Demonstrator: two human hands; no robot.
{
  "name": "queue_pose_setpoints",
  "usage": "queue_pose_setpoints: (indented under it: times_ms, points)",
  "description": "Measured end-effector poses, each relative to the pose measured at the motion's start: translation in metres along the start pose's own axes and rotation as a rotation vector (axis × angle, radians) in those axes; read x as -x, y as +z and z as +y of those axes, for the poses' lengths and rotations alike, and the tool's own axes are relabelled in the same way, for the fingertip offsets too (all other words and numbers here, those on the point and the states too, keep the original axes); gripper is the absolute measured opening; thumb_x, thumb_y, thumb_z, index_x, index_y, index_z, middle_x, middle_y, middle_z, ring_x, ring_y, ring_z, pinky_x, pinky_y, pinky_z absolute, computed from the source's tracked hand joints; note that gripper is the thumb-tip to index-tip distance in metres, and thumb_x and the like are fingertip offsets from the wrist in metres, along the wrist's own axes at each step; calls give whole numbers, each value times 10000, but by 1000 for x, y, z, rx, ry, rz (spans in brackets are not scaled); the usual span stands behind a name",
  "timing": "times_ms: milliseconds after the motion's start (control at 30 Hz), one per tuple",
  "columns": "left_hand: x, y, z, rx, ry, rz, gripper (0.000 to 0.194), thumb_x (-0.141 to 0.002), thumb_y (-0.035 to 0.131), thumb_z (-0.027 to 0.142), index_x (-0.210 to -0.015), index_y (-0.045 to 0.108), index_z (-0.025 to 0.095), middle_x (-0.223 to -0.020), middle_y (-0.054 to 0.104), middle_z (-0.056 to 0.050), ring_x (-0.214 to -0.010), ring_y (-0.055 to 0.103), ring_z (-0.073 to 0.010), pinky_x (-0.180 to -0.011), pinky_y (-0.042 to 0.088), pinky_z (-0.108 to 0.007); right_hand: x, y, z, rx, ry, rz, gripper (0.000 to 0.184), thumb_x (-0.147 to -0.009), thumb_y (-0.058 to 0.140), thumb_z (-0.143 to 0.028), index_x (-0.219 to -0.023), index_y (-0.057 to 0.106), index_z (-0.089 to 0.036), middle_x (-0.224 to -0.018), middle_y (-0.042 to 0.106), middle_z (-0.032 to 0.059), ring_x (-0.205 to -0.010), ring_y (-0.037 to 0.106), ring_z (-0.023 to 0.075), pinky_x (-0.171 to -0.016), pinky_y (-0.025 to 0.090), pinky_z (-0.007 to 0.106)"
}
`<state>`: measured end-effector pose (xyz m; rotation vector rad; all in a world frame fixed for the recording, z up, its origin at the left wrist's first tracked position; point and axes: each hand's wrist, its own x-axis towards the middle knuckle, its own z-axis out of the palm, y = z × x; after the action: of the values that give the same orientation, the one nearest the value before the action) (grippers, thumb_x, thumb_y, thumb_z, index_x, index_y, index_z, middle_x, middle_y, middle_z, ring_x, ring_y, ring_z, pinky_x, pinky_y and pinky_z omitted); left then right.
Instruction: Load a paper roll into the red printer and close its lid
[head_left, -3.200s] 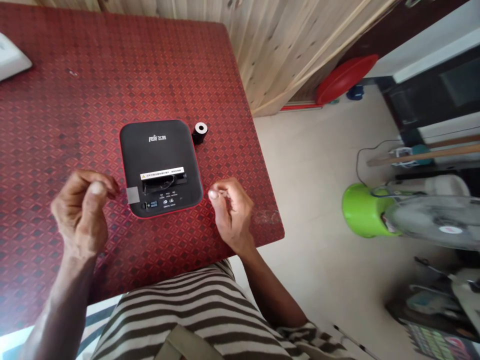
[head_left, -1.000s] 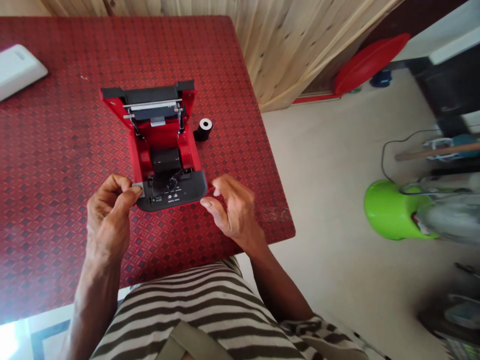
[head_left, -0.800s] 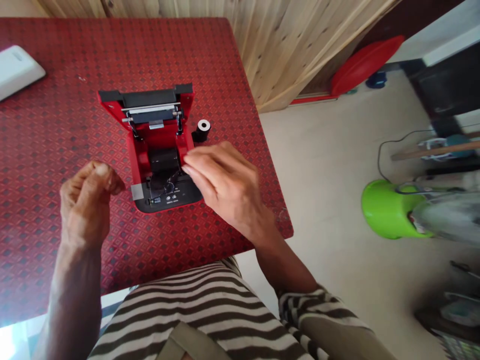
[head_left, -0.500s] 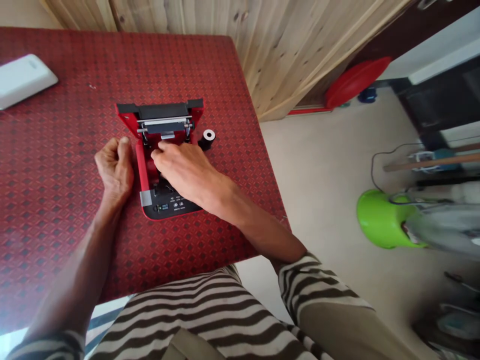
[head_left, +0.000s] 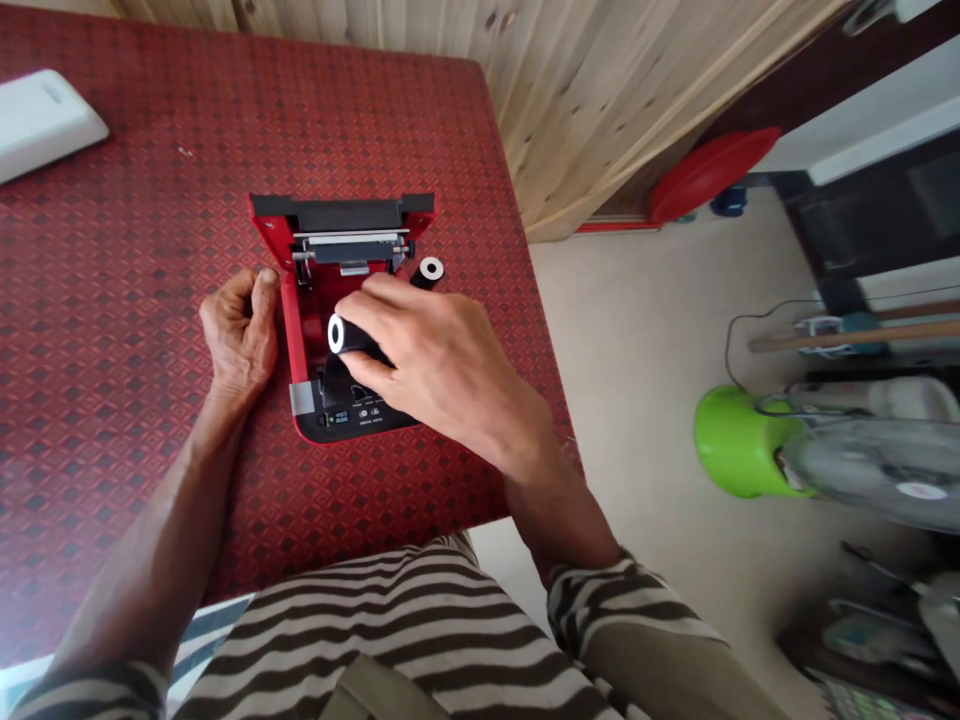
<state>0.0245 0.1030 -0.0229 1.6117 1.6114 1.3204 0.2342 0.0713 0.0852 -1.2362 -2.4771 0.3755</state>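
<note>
A red and black printer [head_left: 295, 340] sits on the table with its lid [head_left: 346, 213] raised, showing a dark roller under the lid. Over its open bay, my right hand [head_left: 450, 350] grips a black ribbon roll [head_left: 337, 334] with a white core, thumb and fingers closed around it. A dark strip seems to hang from the roll toward the front panel; its far end is hidden by the hand. My left hand [head_left: 244, 330] rests as a fist against the printer's left side. Behind my right hand stands a second black roll [head_left: 430, 271] with a white core.
The table [head_left: 150, 250] has a red patterned cover. A white box-like object [head_left: 45, 120] lies at its far left. Wooden panelling [head_left: 420, 40] runs behind. On the floor to the right are a green bucket [head_left: 739, 440] and a red basin [head_left: 712, 175].
My right hand has lifted and turned, bringing the ribbon roll up out of the printer's bay into sight. My left hand keeps its fist beside the printer. The view has shifted slightly.
</note>
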Motion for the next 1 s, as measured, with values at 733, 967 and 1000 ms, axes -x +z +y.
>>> queue_pose_setpoints:
  times_ms: [733,967,1000]
  points:
    - [-1,2,8,-8,21,-39,489,-993,524,423,-607,338,186,-602,260,42,-587,197,-95,-579,158,-331,105,58,63,-727,456,214,362,-843,782,-270,-1189,684,-232,-1021,710,19,-814,651,128,-676,519,263]
    - [-1,3,7,5,0,-38,493,-988,529,451,-615,350,183,-606,271,42,-586,203,-92,-575,158,-331,96,18,97,-812,521,128,424,-816,834,-435,-1159,733,-205,-927,767,18,-806,705,153,-728,558,300]
    - [-1,3,7,4,-2,-35,491,-986,532,447,-614,348,183,-606,270,43,-584,204,-91,-575,160,-330,89,20,105,-760,503,220,340,-851,801,-424,-1106,748,-206,-999,777,32,-864,714,158,-781,563,312]
